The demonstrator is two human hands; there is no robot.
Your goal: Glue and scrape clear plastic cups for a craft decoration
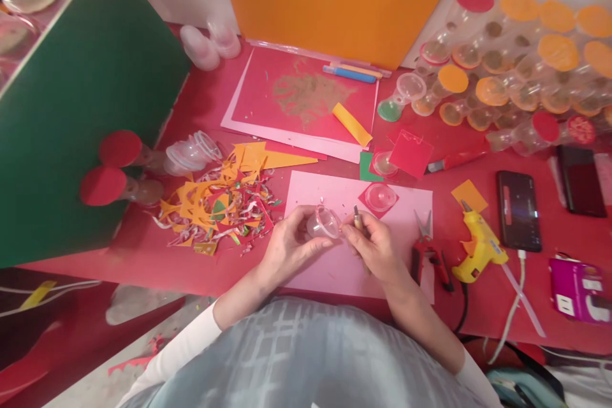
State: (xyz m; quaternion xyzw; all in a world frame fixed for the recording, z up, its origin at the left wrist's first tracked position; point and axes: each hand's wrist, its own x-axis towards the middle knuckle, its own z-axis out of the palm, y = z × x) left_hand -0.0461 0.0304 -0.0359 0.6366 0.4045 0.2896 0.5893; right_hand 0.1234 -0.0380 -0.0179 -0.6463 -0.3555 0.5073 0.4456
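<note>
1. So the clear cup [315, 225] is held over the pink sheet [310, 271] on the desk [191, 271], right between the two hands.
2. It's gripped by the left hand [294, 237], fingers curled partway round the far side, thumb tucked along the near side.
3. Key bit: the cup is tipped over, its axis running roughly left to right, rim turned toward the right hand [375, 242].
4. That right hand is mostly closed up, with a slim metal-tipped tool [357, 217] held in it, tip pointed away from the body. Its thumb and finger are pinched just beside the rim; actual contact can't be told.
</note>
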